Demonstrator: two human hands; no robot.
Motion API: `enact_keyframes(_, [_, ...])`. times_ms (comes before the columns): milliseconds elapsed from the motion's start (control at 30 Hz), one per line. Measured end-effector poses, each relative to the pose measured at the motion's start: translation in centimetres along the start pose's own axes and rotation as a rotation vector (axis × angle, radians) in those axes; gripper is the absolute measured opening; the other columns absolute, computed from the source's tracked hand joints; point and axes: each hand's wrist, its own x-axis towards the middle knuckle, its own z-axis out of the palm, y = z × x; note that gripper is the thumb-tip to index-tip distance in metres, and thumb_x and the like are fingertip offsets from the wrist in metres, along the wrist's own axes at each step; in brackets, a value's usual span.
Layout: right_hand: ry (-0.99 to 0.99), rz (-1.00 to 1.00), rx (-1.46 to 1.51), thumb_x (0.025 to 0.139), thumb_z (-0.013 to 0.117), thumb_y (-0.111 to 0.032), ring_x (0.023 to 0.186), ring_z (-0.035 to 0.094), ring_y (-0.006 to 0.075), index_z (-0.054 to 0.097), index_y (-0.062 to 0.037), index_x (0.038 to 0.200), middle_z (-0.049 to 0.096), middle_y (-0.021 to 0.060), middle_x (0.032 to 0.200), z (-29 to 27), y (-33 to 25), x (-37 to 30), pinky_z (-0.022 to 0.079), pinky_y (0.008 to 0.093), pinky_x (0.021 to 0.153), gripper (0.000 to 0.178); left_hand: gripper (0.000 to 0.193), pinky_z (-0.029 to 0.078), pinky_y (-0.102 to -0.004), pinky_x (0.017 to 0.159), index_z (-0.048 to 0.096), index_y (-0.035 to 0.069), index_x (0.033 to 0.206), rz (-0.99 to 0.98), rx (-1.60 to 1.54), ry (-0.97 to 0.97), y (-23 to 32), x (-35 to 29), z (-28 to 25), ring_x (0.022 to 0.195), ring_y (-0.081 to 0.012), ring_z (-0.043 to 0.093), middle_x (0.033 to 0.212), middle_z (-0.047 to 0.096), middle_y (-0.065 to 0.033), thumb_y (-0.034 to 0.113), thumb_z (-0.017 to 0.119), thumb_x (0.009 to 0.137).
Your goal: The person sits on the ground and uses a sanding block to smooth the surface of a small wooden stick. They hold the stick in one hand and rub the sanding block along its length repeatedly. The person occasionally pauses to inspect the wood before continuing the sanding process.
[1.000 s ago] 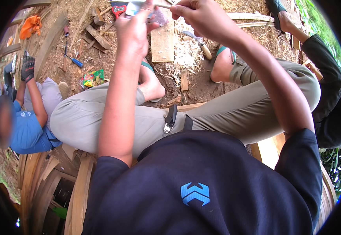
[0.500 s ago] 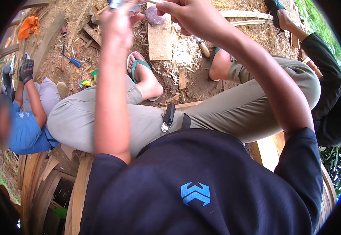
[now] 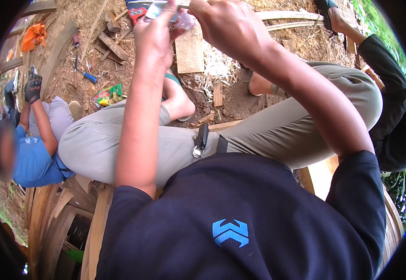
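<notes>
At the top edge, my left hand is closed around a flat, whitish-blue thing whose kind I cannot make out. Close on its right, my right hand has its fingers curled on a thin, pale wooden strip. The strip runs between the two hands, partly cut off by the picture's edge. Behind the hands, a purplish clear plastic bag lies at the far end of a wooden board. A red-handled tool lies on the ground left of my left hand.
Wood shavings cover the ground beside the board. To the left lie a hammer, a blue-handled tool, a green packet and an orange cloth. A co-worker in blue sits at left; another person's dark sleeve shows at right.
My left hand has shifted right and slightly down, closer to my right hand. My right hand has turned and come lower. The co-worker's gloved hand at left has moved a little.
</notes>
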Motion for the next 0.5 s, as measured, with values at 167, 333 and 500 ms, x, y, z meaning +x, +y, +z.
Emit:
enact_keyframes(167, [-0.274, 0.388, 0.629, 0.093, 0.056, -0.021, 0.055, 0.055, 0.0186, 0.066, 0.0025, 0.088, 0.057, 0.0106, 0.058, -3.1, -0.2, 1.6, 0.045, 0.0355, 0.052, 0.026, 0.011, 0.040, -0.0177, 0.046, 0.064, 0.011, 0.098, 0.127, -0.004, 0.039, 3.8, 2.0, -2.2, 0.060, -0.0058, 0.057, 0.078, 0.062, 0.0027, 0.020, 0.062, 0.094])
enact_keyframes(333, [-0.666, 0.841, 1.674, 0.097, 0.056, -0.024, 0.052, 0.047, 0.0081, 0.068, -0.0035, 0.081, 0.050, -0.0021, 0.058, -2.5, 2.5, 2.6, 0.039, 0.0274, 0.048, 0.029, 0.014, 0.043, -0.0215, 0.049, 0.065, 0.008, 0.094, 0.077, 0.054, -0.069, 1.4, -1.3, 1.9, 0.059, -0.0085, 0.058, 0.073, 0.062, 0.0010, 0.022, 0.064, 0.094])
enact_keyframes(500, [-0.266, 0.513, 0.753, 0.094, 0.054, -0.017, 0.046, 0.055, 0.0176, 0.065, 0.0010, 0.074, 0.055, 0.0061, 0.053, -4.2, -0.4, 2.0, 0.044, 0.0335, 0.047, 0.029, 0.017, 0.043, -0.0208, 0.048, 0.067, 0.008, 0.092, 0.091, 0.174, -0.015, 3.8, -0.5, 0.8, 0.058, -0.0081, 0.059, 0.074, 0.065, -0.0004, 0.025, 0.067, 0.091])
